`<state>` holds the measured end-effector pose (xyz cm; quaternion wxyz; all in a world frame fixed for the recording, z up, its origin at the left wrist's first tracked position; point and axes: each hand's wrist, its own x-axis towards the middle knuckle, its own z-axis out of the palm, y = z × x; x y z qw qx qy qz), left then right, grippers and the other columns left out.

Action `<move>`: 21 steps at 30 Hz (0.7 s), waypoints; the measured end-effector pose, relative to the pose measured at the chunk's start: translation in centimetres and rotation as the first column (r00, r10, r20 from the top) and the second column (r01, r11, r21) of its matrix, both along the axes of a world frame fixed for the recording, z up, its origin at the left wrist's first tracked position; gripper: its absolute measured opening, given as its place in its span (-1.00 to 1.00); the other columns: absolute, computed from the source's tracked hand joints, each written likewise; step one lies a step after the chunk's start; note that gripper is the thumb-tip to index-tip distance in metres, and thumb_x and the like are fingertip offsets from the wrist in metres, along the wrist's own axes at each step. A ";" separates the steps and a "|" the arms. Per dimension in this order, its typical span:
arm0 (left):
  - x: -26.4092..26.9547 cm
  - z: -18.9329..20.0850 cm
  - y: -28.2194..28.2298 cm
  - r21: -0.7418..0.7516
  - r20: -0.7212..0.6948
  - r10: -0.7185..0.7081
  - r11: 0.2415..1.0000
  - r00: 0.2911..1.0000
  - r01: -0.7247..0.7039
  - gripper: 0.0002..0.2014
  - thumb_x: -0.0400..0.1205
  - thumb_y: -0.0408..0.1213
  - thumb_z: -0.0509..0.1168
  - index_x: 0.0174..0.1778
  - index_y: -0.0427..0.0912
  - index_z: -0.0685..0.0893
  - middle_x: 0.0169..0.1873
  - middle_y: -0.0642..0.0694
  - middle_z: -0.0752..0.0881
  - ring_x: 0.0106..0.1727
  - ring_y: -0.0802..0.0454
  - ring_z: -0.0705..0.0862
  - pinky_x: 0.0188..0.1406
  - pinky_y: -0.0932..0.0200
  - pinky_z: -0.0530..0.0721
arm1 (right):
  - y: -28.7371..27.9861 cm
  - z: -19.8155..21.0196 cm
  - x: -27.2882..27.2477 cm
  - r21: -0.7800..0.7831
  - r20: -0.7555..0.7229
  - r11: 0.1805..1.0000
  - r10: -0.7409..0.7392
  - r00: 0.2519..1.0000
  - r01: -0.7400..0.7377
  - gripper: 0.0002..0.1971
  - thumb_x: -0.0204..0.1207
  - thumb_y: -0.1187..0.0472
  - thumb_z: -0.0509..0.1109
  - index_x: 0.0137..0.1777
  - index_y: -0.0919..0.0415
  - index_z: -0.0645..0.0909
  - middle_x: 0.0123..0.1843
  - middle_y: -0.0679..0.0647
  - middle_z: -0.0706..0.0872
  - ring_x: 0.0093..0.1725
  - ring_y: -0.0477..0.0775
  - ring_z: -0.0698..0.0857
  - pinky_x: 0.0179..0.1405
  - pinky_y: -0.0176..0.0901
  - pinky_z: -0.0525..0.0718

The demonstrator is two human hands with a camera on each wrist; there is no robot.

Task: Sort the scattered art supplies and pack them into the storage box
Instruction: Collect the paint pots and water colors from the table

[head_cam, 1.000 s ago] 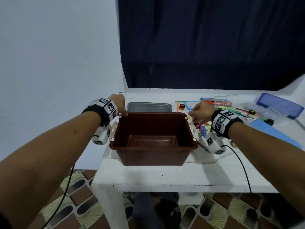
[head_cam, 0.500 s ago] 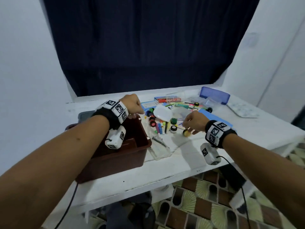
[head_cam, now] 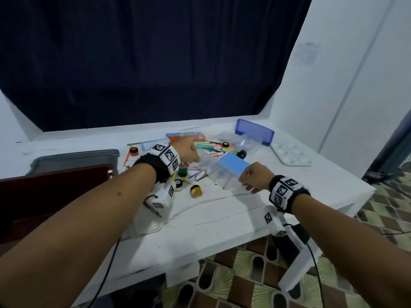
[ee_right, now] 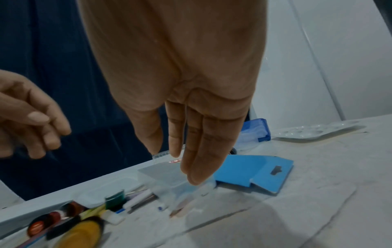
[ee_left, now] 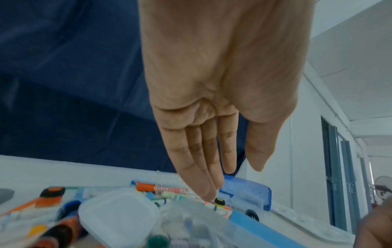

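Note:
The brown storage box (head_cam: 55,185) stands at the table's left end, cut off by the head view's edge. Scattered markers (head_cam: 209,146), small paint pots (head_cam: 196,191) and a clear plastic case (head_cam: 222,176) beside a blue card (head_cam: 231,166) lie mid-table. My left hand (head_cam: 189,154) hovers over the markers with straight fingers (ee_left: 224,164) and holds nothing. My right hand (head_cam: 251,177) reaches down with straight fingers (ee_right: 176,151). Its fingertips touch the clear case (ee_right: 169,177), left of the blue card (ee_right: 254,171).
A grey lid (head_cam: 73,158) lies behind the brown box. A violet-blue case (head_cam: 254,132) and a white paint palette (head_cam: 291,155) sit at the back right. The white table (head_cam: 222,218) ends just right of the palette, and its front strip is bare. Below is tiled floor.
The head view has swung right, away from the brown box. My left hand left the box rim and moved over the markers. My right hand moved from the pots to the clear case.

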<state>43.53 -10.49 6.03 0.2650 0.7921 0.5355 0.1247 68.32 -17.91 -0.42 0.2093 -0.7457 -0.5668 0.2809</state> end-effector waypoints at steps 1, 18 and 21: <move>1.2 -0.8 0.4 0.006 -0.025 0.000 1.000 1.000 0.000 -0.85 0.55 -0.29 0.44 -0.09 -0.31 0.79 -0.20 -0.21 0.80 -0.16 -0.15 0.82 -0.24 0.06 0.78 | 0.6 -0.3 1.2 -0.012 0.007 1.000 0.004 1.000 -0.004 -0.82 0.50 0.23 0.44 -0.10 0.39 0.73 -0.26 0.22 0.77 -0.38 0.11 0.71 -0.30 -0.02 0.82; 5.9 -10.6 4.9 -0.111 -0.567 -0.126 0.991 0.814 0.076 -0.66 0.36 -0.30 0.52 -0.12 0.04 0.50 -0.11 0.05 0.61 -0.09 0.07 0.60 -0.31 0.27 0.59 | 10.7 -3.6 2.6 -0.161 0.343 0.902 0.433 0.834 -0.402 -0.11 0.33 -0.27 0.55 0.56 0.14 0.33 0.37 0.19 0.49 0.32 0.21 0.52 0.25 0.05 0.55; 5.4 -10.4 6.4 -0.049 -0.513 -0.072 0.997 0.855 0.055 -0.74 0.37 -0.35 0.46 -0.26 0.06 0.53 0.04 -0.07 0.67 0.02 -0.10 0.65 -0.11 0.15 0.64 | 12.0 -3.0 2.8 -0.108 0.346 0.892 0.448 0.824 -0.440 -0.38 0.39 -0.11 0.55 0.35 0.23 0.56 0.18 0.16 0.62 0.22 0.19 0.59 0.16 0.04 0.59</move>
